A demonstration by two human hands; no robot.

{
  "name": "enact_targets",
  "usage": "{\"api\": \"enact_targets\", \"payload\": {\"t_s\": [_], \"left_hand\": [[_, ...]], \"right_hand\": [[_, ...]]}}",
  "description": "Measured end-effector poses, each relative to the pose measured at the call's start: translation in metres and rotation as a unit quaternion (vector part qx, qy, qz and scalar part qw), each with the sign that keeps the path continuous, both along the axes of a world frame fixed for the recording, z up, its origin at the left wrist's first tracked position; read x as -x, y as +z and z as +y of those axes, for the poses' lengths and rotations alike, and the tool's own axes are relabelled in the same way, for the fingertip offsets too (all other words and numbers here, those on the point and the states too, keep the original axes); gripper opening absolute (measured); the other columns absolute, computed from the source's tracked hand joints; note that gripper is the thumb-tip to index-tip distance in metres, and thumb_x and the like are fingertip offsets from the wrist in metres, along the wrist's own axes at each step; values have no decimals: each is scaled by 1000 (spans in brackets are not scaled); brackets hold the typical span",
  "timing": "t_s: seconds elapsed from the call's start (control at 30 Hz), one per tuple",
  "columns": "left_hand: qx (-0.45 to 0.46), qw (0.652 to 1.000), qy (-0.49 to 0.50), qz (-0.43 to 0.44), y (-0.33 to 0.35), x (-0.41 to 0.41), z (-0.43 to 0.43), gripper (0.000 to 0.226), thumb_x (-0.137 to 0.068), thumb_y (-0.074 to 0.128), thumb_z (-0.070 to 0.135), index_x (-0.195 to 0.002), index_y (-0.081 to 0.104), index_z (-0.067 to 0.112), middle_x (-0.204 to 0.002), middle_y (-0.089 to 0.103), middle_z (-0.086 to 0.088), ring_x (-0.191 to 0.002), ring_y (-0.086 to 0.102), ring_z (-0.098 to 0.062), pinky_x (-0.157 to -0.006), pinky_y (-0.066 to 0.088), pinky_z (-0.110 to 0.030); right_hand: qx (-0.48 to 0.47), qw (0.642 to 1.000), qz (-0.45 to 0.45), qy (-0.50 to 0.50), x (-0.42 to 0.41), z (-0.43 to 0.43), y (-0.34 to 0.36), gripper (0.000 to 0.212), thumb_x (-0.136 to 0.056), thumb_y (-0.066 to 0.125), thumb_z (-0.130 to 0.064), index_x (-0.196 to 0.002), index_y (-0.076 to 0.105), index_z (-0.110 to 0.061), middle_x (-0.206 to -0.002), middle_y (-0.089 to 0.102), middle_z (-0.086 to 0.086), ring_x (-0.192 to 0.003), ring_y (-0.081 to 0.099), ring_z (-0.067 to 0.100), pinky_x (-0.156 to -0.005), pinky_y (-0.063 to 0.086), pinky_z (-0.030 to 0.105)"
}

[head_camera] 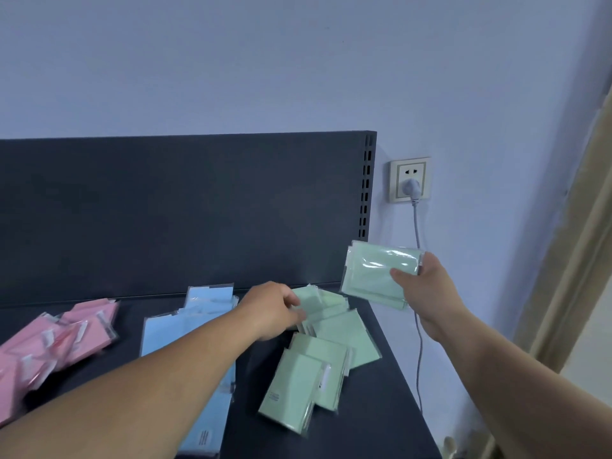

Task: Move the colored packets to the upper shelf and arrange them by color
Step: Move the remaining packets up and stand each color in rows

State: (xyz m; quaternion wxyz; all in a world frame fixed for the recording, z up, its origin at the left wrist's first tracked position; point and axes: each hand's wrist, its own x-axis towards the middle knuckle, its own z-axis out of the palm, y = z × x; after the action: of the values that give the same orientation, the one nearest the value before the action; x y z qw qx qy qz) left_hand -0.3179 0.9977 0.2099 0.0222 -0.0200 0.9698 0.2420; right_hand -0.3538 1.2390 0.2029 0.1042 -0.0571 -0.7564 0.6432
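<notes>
The shelf (390, 415) runs across the lower half of the frame, with a dark back panel (165, 210) standing along its far edge. Its right edge slants down toward the lower right corner.

Pink packets (66, 332) lie heaped at the lower left. Blue packets (208, 299) lie in a line at lower centre, partly under the left forearm, and a bare strip of shelf separates them from the pink ones. A green pile (328, 356) sprawls right of centre, near the shelf's right edge, with bare shelf below it toward the lower right.

The left hand (275, 309) reaches onto the upper end of the green pile. Its fingers curl down on the top packets, but I cannot tell whether they pinch one.

The right hand (427, 286) holds a green stack (374, 273) up in the air at centre right, thumb across its face and fingers behind. The stack hangs over the shelf's back right corner, past the panel's end.

Behind it, a cable (418, 223) drops from a wall socket (410, 178).
</notes>
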Motion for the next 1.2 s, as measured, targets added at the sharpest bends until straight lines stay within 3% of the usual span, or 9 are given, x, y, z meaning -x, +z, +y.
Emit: {"api": "enact_targets", "payload": {"t_s": [0.2, 0.33, 0.6, 0.67, 0.73, 0.83, 1.0, 1.13, 1.2], "left_hand": [[26, 999, 18, 7, -7, 26, -5, 42, -96, 52, 36, -136, 48, 24, -136, 50, 3, -121, 49, -17, -96, 39, -25], [1, 1000, 7, -24, -13, 39, -3, 43, -99, 46, 34, -140, 45, 22, -139, 48, 2, -124, 48, -17, -101, 39, -27], [-4, 999, 22, -25, -11, 57, -7, 29, -92, 55, 46, -95, 68, 19, -82, 60, 10, -77, 54, -7, -65, 42, -21], [12, 999, 30, -10, -11, 61, -7, 29, -94, 53, 43, -99, 68, 19, -89, 63, 8, -81, 55, -9, -64, 42, -21], [21, 999, 32, -10, -13, 66, -6, 27, -94, 54, 40, -108, 66, 21, -108, 64, 5, -96, 58, -12, -79, 46, -23], [23, 999, 32, -36, -15, 71, -3, 34, -95, 53, 40, -116, 65, 16, -116, 65, 0, -107, 60, -17, -93, 48, -30], [19, 996, 44, -79, -21, 87, 3, 39, -89, 60, 45, -103, 73, 10, -107, 70, -5, -99, 64, -19, -87, 53, -32], [40, 990, 67, -117, -21, 97, 5, 45, -74, 73, 50, -70, 57, 8, -72, 55, -1, -64, 49, -15, -56, 42, -26], [33, 989, 67, -124, -21, 98, 3, 46, -74, 74, 51, -82, 64, 6, -81, 61, 1, -73, 56, -15, -64, 49, -26]], "right_hand": [[-13, 1000, 8, -25, 15, -8, -9, 10, -96, 51, -12, -98, 50, -22, -107, 62, 10, -97, 60, 29, -85, 52, 44], [-16, 1000, 6, -4, 24, -10, -19, 16, -97, 50, -11, -110, 52, -20, -107, 64, 5, -99, 61, 25, -74, 50, 34], [3, 998, -36, 59, 49, -7, -23, 21, -96, 52, -10, -115, 55, -19, -107, 66, 0, -98, 64, 21, -82, 53, 35], [8, 997, -38, 69, 54, -7, -25, 21, -96, 52, -10, -113, 56, -21, -106, 67, -1, -98, 65, 22, -89, 54, 43], [8, 996, -41, 83, 56, -11, -28, 20, -95, 53, -10, -108, 58, -25, -106, 68, -1, -100, 66, 24, -93, 53, 48], [-6, 996, -10, 83, 59, -17, -32, 21, -96, 52, -10, -103, 57, -29, -104, 68, -4, -98, 65, 21, -89, 55, 42], [-33, 990, 7, 134, 66, -21, -33, 26, -96, 51, -4, -108, 55, -27, -107, 68, -5, -101, 64, 14, -85, 51, 28], [-81, 985, -10, 150, 72, -23, -36, 29, -94, 54, -5, -104, 53, -33, -109, 67, -5, -103, 63, 17, -90, 52, 34], [-80, 987, -8, 139, 73, -25, -38, 28, -94, 55, -6, -105, 53, -32, -108, 67, -6, -102, 63, 17, -90, 52, 34]]}}
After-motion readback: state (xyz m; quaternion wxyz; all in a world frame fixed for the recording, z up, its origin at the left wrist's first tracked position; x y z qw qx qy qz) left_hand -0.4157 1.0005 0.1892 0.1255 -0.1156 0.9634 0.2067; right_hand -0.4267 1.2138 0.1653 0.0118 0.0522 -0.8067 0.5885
